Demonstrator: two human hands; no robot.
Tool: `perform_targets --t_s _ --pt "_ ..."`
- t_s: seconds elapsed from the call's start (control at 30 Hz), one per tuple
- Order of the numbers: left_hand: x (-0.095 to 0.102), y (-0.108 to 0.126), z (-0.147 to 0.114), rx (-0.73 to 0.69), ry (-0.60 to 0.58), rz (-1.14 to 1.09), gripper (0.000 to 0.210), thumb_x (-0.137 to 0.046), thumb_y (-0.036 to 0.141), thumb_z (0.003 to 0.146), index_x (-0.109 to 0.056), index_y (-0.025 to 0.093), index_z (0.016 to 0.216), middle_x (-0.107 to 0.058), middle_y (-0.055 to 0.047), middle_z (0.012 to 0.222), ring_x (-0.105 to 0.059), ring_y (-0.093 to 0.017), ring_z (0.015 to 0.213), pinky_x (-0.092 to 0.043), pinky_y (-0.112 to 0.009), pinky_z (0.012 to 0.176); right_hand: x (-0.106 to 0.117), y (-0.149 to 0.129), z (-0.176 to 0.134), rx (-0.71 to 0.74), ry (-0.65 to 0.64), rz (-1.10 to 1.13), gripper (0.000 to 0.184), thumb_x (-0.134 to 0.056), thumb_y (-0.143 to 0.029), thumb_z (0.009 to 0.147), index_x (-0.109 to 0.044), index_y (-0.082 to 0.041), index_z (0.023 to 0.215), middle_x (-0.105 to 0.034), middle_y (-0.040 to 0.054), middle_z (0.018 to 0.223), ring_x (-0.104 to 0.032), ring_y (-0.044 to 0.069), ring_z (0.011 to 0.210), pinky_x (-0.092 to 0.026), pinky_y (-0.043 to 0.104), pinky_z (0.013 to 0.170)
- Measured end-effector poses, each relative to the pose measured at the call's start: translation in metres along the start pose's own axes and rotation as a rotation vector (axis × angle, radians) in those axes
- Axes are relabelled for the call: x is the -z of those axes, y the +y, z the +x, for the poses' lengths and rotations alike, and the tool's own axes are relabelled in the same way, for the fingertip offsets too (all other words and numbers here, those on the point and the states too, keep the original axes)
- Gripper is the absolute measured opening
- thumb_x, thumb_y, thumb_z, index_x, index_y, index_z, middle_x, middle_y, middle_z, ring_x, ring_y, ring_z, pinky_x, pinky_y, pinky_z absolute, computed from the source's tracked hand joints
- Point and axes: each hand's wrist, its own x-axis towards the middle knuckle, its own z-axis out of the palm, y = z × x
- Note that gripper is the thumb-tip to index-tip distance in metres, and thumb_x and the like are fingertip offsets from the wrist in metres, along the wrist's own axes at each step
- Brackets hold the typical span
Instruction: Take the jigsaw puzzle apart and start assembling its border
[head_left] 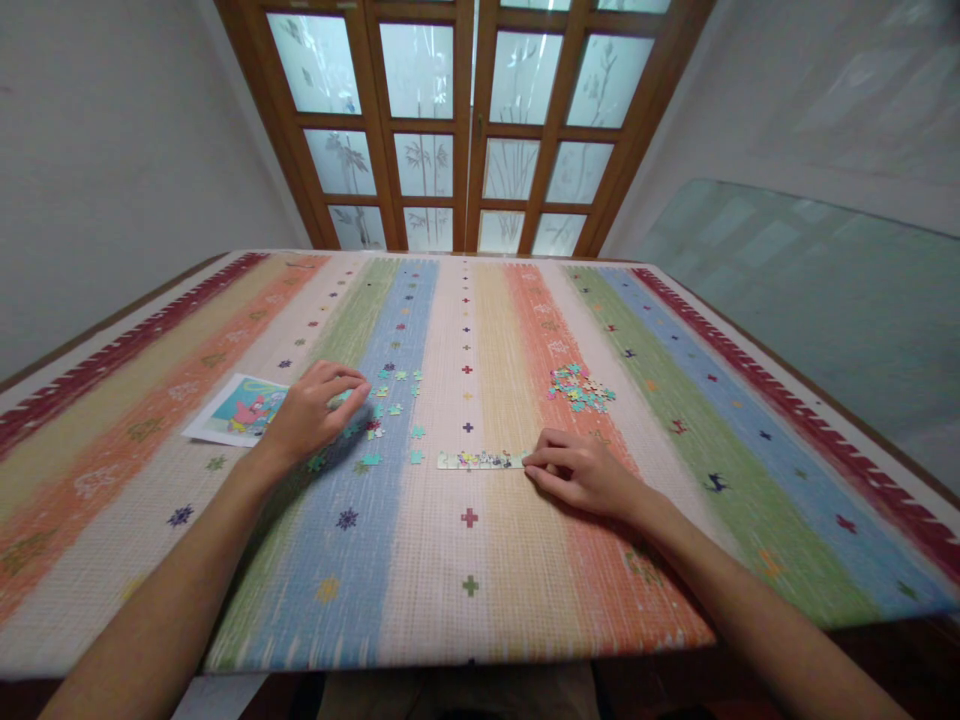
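A narrow joined row of jigsaw puzzle pieces (472, 461) lies in the middle of the tablecloth. At its right end, my right hand (581, 472) has its fingers closed, with thumb and index finger pinching the end piece. To the left, my left hand (319, 405) hovers over loose jigsaw puzzle pieces (394, 409) scattered on the blue stripe. Its fingers are loosely stretched, thumb a little apart, and I see nothing held in them. Partly under that hand is a picture sheet (238, 408) with a pink cartoon figure. Some loose pieces are hidden behind the left hand.
A heap of turquoise and multicoloured jigsaw pieces (582, 388) lies right of centre, beyond my right hand. The striped tablecloth (450, 560) covers the table to its front edge. Wooden glazed doors (465, 125) stand behind it, and a glass panel (810, 290) leans at the right.
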Motion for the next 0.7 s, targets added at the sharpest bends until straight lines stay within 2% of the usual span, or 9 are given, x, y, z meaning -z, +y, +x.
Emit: perform_targets --t_s 0.1,0.3,0.4,0.53,0.7 --pt "0.013 -0.021 -0.001 0.076 -0.047 0.111 0.032 -0.049 0.039 0.095 -0.075 0.021 0.092 -0.075 -0.009 0.097 -0.066 -0.027 0.097 -0.051 -0.043 0.095 -0.001 0.000 0.000 0.012 0.003 -0.002 0.024 -0.054 -0.021 0.098 -0.076 -0.018 0.087 -0.067 0.0077 0.081 -0.061 0.016 0.068 -0.046 0.030 0.064" --pt "0.027 -0.047 -0.005 0.142 -0.273 0.196 0.034 -0.046 0.035 0.083 -0.075 0.022 0.096 -0.076 -0.009 0.099 -0.066 -0.027 0.099 -0.051 -0.040 0.094 0.001 -0.001 0.001 0.008 0.062 0.049 0.024 -0.053 -0.024 0.099 -0.075 -0.020 0.091 -0.067 0.0061 0.074 -0.060 0.017 0.065 -0.045 0.031 0.060" --pt "0.033 -0.049 -0.004 0.168 -0.372 0.180 0.031 -0.048 0.036 0.079 -0.074 0.022 0.088 -0.076 -0.008 0.091 -0.067 -0.025 0.091 -0.051 -0.037 0.091 0.004 -0.001 0.002 -0.012 0.113 0.081 0.023 -0.055 -0.026 0.099 -0.075 -0.020 0.091 -0.065 0.0048 0.071 -0.058 0.016 0.061 -0.044 0.030 0.058" --pt "0.044 -0.041 -0.003 0.237 -0.509 0.032 0.029 -0.054 0.042 0.078 -0.074 0.022 0.078 -0.073 -0.004 0.075 -0.064 -0.019 0.072 -0.050 -0.030 0.074 0.007 0.001 0.003 -0.058 0.122 0.088 0.023 -0.055 -0.028 0.098 -0.075 -0.021 0.089 -0.065 0.0045 0.071 -0.058 0.016 0.062 -0.044 0.031 0.059" --pt "0.048 -0.035 -0.006 0.305 -0.652 -0.134 0.027 -0.064 0.045 0.076 -0.076 0.021 0.079 -0.072 -0.002 0.070 -0.062 -0.016 0.062 -0.045 -0.025 0.061 0.008 0.003 0.002 -0.092 0.104 0.078 0.023 -0.055 -0.029 0.097 -0.074 -0.022 0.088 -0.067 0.0048 0.073 -0.059 0.016 0.063 -0.045 0.032 0.060"
